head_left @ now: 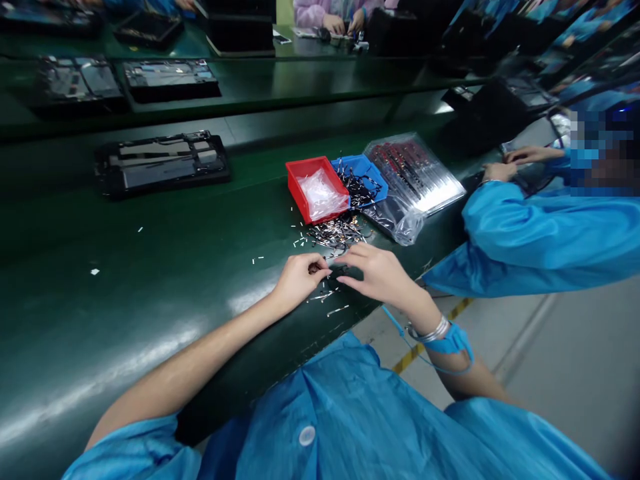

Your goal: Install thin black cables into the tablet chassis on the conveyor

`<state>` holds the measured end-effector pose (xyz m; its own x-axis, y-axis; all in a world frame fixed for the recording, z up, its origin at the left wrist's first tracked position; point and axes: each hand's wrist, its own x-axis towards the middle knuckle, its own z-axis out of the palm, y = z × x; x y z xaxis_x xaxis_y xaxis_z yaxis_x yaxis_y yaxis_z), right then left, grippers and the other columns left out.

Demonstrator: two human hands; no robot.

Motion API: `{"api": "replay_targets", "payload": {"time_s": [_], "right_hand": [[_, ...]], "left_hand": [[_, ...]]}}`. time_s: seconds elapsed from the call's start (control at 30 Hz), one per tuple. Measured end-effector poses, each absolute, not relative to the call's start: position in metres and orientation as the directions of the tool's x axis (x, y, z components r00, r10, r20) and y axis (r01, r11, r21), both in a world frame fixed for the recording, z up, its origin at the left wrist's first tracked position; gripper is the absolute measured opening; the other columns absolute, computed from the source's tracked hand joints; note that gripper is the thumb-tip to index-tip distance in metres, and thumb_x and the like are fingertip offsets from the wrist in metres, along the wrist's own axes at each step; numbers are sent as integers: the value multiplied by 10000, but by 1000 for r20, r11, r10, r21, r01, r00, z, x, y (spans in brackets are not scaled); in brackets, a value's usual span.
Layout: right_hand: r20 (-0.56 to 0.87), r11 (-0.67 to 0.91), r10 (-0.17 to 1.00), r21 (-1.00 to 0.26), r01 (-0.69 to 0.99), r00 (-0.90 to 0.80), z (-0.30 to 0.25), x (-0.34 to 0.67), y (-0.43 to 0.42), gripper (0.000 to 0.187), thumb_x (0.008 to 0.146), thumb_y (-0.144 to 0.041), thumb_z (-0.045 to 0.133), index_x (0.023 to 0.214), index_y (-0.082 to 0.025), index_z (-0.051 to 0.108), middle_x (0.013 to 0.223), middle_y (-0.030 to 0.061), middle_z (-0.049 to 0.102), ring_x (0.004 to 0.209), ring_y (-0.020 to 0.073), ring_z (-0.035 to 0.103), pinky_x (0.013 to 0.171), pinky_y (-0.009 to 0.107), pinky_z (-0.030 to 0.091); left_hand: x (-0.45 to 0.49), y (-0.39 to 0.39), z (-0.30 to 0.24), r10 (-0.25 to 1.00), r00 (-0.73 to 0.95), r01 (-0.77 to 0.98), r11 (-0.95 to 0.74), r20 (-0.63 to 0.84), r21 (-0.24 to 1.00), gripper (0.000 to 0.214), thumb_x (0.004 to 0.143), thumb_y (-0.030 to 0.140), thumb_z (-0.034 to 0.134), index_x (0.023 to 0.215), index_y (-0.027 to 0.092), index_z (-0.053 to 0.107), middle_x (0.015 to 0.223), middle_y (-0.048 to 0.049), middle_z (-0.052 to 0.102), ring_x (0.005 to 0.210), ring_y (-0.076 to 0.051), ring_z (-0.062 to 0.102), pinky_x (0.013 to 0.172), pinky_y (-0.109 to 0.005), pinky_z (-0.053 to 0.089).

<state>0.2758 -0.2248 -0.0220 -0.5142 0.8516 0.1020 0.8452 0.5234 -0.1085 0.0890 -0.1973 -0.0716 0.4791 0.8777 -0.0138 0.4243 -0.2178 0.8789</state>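
Note:
My left hand (299,277) and my right hand (376,270) meet at the near edge of a dark green conveyor belt (150,280). Both pinch a small dark part (336,271) between their fingertips. Just beyond the hands lies a pile of small metal strips (336,232), with loose ones scattered around. A blue strap with a coiled cord wraps my right wrist (447,339).
A red bin (296,175) holds a clear bag; a blue bin (373,175) holds more small parts. Clear bags of parts (415,173) lie to their right. A black device frame (163,163) rests on the belt, others farther back. A co-worker's blue sleeve (545,230) is at right.

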Motion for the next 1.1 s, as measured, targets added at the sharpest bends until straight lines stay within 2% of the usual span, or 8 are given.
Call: {"api": "replay_targets", "payload": {"time_s": [0.13,0.27,0.47,0.57,0.63,0.7,0.87,1.1], "right_hand": [[119,565,821,-29,825,-558,-27,276,-225,230,894,-145,513,733,-171,675,740,40,640,759,165,528,640,266,380],[253,480,840,64,875,-479,-12,289,-229,256,908,-159,494,741,-156,688,708,54,634,729,176,523,602,285,390],[521,532,696,88,842,-494,-4,283,-232,236,890,-104,512,891,-191,732,790,56,689,736,154,544,628,264,457],[589,589,593,148,795,-549,-6,272,-229,236,872,-73,523,887,-179,734,793,63,701,739,152,556,642,261,486],[606,607,553,177,775,-572,-7,264,-226,237,871,-73,522,883,-173,737,782,65,706,729,152,565,633,263,500],[614,616,562,137,776,-554,-8,256,-223,243,880,-90,517,910,-182,740,796,65,717,738,156,585,640,278,517],[665,652,624,-153,742,-411,-6,238,-218,237,872,-125,547,1010,-188,729,872,76,747,777,169,638,694,330,548],[574,615,697,-169,771,-430,4,225,-210,249,915,-240,512,970,-147,737,897,95,758,788,179,660,735,340,541]], "left_hand": [[90,-196,-76,863,504,445,-242,-18,862,95,756,79,696,694,150,680,704,-6,700,664,-145,637,670,-237,455],[89,-199,-75,848,530,454,-282,-2,845,42,754,119,707,744,159,717,738,-28,696,710,-176,638,715,-286,478],[77,-198,-55,870,488,307,-251,75,918,221,879,285,561,961,159,722,1187,-106,635,1178,-263,525,1014,-441,404],[71,-194,-45,832,554,85,-62,5,994,353,933,348,417,940,127,692,956,-113,701,896,-206,651,748,-336,519],[70,-194,-40,779,626,19,37,-40,999,377,906,427,450,912,120,669,783,-94,709,628,-160,643,510,-247,455],[70,-194,-36,755,651,-32,120,-70,992,383,843,489,546,850,119,645,697,-83,699,493,-124,593,413,-201,358],[69,-196,-24,822,565,-95,153,-73,984,430,769,550,642,792,121,639,653,-70,684,436,-89,539,393,-182,316],[64,-196,-14,920,393,-62,17,8,998,220,756,352,641,766,137,686,590,-14,647,455,-103,542,499,-217,444]]}}
